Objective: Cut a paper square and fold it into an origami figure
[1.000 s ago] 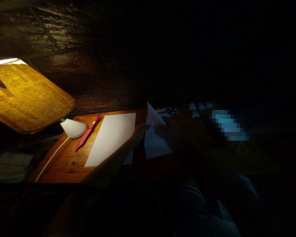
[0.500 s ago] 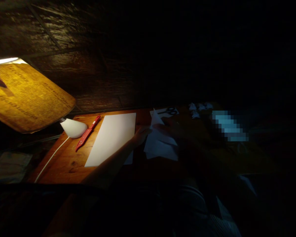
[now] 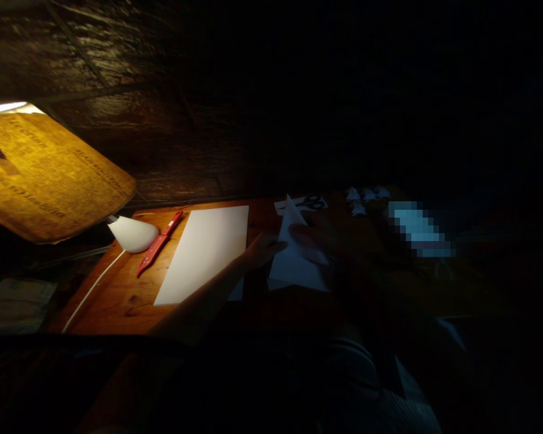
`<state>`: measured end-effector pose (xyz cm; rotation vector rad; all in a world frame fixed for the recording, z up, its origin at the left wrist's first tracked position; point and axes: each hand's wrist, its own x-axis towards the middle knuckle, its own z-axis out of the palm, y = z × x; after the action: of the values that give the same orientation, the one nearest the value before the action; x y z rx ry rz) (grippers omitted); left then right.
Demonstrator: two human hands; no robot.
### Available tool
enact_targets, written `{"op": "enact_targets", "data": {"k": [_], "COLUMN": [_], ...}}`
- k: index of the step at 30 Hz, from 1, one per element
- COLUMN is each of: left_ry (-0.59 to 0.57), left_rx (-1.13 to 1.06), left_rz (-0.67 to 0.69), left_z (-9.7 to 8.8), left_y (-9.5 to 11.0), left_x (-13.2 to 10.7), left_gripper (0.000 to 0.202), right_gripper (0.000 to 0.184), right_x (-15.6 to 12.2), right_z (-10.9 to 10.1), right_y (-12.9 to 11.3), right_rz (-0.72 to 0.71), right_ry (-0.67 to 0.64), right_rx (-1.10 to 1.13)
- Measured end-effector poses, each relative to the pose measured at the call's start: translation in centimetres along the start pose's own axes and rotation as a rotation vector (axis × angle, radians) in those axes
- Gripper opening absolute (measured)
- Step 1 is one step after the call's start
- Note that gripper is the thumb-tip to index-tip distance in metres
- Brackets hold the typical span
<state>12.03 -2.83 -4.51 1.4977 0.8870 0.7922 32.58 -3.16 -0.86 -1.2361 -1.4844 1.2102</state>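
Note:
A folded sheet of white paper [image 3: 296,268] rises to a narrow point in the dim middle of the table. My left hand [image 3: 263,248] pinches its left edge, the thumb lying over the paper. From the right, my right hand [image 3: 314,236] grips the fold, with fingers on the paper's upper face; much of this hand is lost in shadow. Beyond the hands, scissors [image 3: 314,203] lie on a smaller piece of white paper [image 3: 282,207]. Left of my left hand, a stack of white paper [image 3: 208,250] lies in the lamplight.
A lamp with a printed yellow shade [image 3: 58,175] and white base [image 3: 133,234] stands at the left, its cord [image 3: 93,289] crossing the table [image 3: 117,307]. Beside it lies a red knife [image 3: 159,244]. Several small folded white papers [image 3: 356,208] and a pixelated bright patch [image 3: 419,229] are at the right.
My right hand has moved down and left over the paper. The raised flap now lies closer against the sheet, and its tip has shifted slightly right.

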Motion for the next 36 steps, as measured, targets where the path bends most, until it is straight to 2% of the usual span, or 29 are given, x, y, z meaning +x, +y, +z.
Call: {"op": "enact_targets", "data": {"k": [3, 7, 10, 15, 19, 25, 31, 36], "left_ry": [-0.106, -0.159, -0.202, -0.197, -0.242, -0.229, -0.241, -0.226], "left_rx": [0.101, 0.234, 0.249, 0.241, 0.226, 0.181, 0.103, 0.091], "left_rz": [0.059, 0.062, 0.042, 0.065, 0.042, 0.023, -0.041, -0.036], "left_z": [0.1, 0.2, 0.3, 0.6, 0.7, 0.7, 0.8, 0.7], "left_y": [0.0, 0.3, 0.6, 0.9, 1.4, 1.8, 1.9, 1.7], "left_x": [-0.1, -0.4, -0.6, -0.8, -1.0, -1.1, -1.3, -1.2], "left_gripper": [0.046, 0.047, 0.045, 0.050, 0.048, 0.053, 0.051, 0.051], "right_gripper": [0.031, 0.031, 0.028, 0.022, 0.027, 0.036, 0.029, 0.033], "right_x": [0.2, 0.4, 0.3, -0.3, -0.6, -0.5, -0.4, -0.1], "right_z": [0.4, 0.7, 0.7, 0.3, 0.6, 0.5, -0.1, -0.1], "right_y": [0.2, 0.4, 0.0, -1.4, -2.0, -2.0, -1.6, -1.3], "right_rz": [0.017, -0.029, -0.030, -0.062, -0.070, -0.107, -0.161, -0.175], "right_ry": [-0.019, 0.001, 0.037, 0.089, 0.152, 0.179, 0.185, 0.193], "right_rx": [0.091, 0.218, 0.303, 0.337, 0.332, 0.339, 0.282, 0.275]}}
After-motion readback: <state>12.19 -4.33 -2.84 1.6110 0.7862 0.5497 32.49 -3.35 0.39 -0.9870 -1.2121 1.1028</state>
